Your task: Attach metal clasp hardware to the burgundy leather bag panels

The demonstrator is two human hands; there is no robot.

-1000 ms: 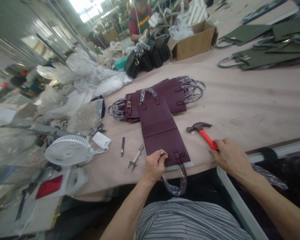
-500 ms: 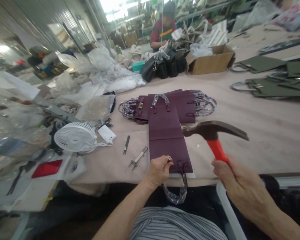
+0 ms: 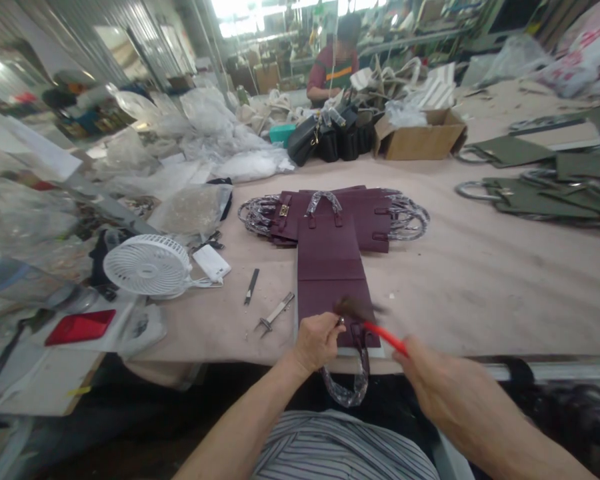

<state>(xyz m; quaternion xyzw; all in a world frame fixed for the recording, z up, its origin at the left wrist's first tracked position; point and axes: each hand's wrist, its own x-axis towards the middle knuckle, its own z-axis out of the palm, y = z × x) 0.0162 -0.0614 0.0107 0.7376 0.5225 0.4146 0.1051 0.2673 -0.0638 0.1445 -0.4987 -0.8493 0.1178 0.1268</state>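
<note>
A dark burgundy bag panel lies flat in front of me, with a plastic-wrapped handle hanging over the table's near edge. My left hand rests on its near half, fingers pinched round a small metal punch whose shiny top shows. My right hand is wrapped round the red grip of a claw hammer. The hammer's head, blurred by motion, is down close to the punch top; whether they touch I cannot tell. Under the panel a pale board edge shows.
More burgundy panels are stacked behind. To the left lie a metal caliper-like tool, a flat blade, a white fan and a red phone-like object. Green panels lie right; a cardboard box and a person are beyond.
My right hand has swung the hammer down and left, from raised beside the panel to close over the punch. My left hand stays in place on the panel. The camera view has shifted slightly.
</note>
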